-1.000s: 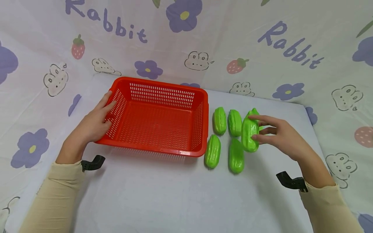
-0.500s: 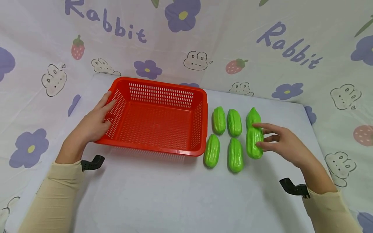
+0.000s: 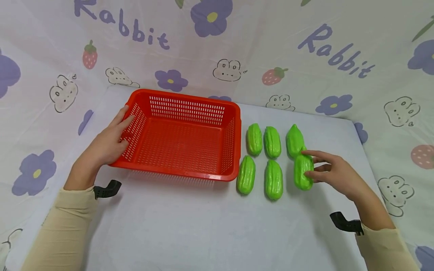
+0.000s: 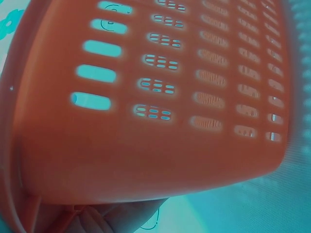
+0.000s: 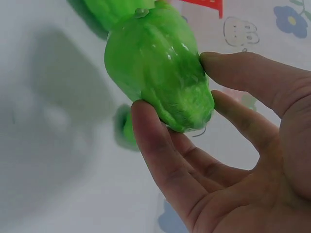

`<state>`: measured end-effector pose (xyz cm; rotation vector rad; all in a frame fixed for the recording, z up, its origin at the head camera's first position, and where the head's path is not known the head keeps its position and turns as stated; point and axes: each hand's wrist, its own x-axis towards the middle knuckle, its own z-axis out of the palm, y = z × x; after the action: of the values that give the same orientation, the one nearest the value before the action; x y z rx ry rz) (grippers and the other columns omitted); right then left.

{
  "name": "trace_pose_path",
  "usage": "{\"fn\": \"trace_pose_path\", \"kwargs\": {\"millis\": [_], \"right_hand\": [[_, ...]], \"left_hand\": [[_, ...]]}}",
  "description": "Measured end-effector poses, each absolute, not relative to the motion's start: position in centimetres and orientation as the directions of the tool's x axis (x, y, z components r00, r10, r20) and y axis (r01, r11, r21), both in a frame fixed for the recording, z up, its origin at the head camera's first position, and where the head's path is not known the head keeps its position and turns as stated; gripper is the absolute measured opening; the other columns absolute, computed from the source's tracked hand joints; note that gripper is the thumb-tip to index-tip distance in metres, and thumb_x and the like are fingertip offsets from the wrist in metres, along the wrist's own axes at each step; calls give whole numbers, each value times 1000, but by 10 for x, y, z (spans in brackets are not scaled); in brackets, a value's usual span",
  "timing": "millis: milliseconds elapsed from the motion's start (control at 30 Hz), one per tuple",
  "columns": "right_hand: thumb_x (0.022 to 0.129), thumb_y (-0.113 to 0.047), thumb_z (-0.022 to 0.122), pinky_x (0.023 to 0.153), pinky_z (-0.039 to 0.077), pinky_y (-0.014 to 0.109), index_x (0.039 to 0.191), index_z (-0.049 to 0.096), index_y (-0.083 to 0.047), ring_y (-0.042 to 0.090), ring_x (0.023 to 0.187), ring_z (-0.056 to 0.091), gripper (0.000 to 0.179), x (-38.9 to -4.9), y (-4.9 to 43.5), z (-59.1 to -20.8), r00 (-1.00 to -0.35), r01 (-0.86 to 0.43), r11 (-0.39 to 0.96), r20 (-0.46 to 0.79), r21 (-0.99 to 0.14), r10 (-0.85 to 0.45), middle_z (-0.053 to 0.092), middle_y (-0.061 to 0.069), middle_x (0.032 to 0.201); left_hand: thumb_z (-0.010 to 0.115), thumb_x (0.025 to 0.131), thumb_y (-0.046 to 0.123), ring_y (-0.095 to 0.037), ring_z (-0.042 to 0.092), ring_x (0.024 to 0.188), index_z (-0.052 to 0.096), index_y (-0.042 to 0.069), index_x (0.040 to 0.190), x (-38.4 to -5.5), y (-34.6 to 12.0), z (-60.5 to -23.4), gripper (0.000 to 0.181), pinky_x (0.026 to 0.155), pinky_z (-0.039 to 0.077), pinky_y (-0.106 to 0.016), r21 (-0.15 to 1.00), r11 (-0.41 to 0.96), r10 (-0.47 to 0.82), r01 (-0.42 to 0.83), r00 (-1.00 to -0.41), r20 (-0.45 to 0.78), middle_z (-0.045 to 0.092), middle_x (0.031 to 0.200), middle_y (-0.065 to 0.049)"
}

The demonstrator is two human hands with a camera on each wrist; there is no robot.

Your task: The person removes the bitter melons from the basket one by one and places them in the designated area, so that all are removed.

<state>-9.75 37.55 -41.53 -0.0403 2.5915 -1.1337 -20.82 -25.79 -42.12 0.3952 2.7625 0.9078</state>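
Note:
At the left end of a red perforated plastic basket (image 3: 183, 174), my left hand (image 3: 107, 146) grips the side wall, with the thumb over the inner side. The left wrist view is filled by the slotted basket wall (image 4: 146, 160), and a bit of the hand shows below it. My right hand (image 3: 339, 174) pinches a shiny, ribbed green gourd (image 3: 303, 174) between thumb and fingers. In the right wrist view the held gourd (image 5: 155, 63) points its blunt end at the palm. Behind it in the head view lies another gourd (image 3: 294, 140), which it partly overlaps.
Several like gourds lie in two rows right of the basket, among them a front gourd (image 3: 273, 180) and a back gourd (image 3: 254, 139). All stand on a white-covered table (image 3: 190, 226). A printed cloth (image 3: 190, 49) hangs behind it.
My right hand has carried the gourd rightward and toward me, off the back-right gourd, which shows more now. My left hand and the basket have stayed put.

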Motion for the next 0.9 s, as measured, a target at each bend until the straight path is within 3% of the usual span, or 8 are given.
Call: {"fn": "trace_pose_path", "kwargs": {"millis": [200, 900], "right_hand": [[100, -19, 80, 82, 63, 32, 159, 54, -7, 30, 111, 71, 67, -91, 379, -428, -946, 121, 669, -289, -734, -147, 54, 30, 144], [100, -15, 78, 80, 66, 38, 158, 52, 0, 48, 122, 66, 66, -89, 369, -449, -922, 161, 636, -345, -754, -176, 52, 36, 144]], "left_hand": [[50, 96, -8, -41, 15, 164, 20, 6, 173, -206, -258, -421, 84, 115, 40, -70, 603, 774, 316, 191, -943, -107, -11, 181, 5], [50, 97, -8, -43, 17, 163, 20, 9, 174, -201, -261, -419, 84, 109, 47, -69, 624, 763, 300, 169, -947, -111, -9, 181, 6]]}}
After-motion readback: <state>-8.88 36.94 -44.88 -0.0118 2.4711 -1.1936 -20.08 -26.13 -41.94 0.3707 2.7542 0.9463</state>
